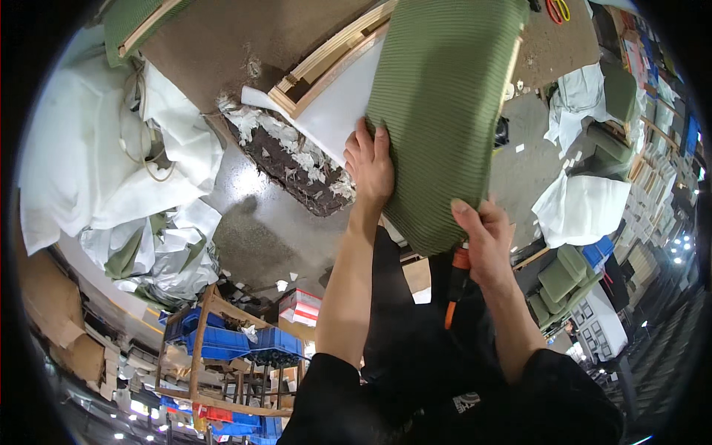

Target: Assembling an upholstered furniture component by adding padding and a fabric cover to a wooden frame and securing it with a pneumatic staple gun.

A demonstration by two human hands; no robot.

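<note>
A green ribbed upholstered panel [445, 111] stands tilted before me, with a pale wooden edge along its right side. My left hand [371, 167] lies with stretched fingers against the panel's left edge, by a white-covered side. At the lower right corner my right hand [486, 233] is closed on the panel, thumb on the fabric and fingers curled behind. Just below that hand is an orange-and-black tool or fitting [460, 267]; whether the hand holds it too is hidden. Beyond the left hand is a wooden frame [304, 85] with a white lining.
A brown worktable [215, 44] has a ragged, torn near edge [285, 159]. Scissors [556, 10] lie at the far right. White sheeting [111, 156] is heaped at left, with more white wrapping [582, 208] at right. Blue bins [215, 337] stand on a wooden rack at lower left.
</note>
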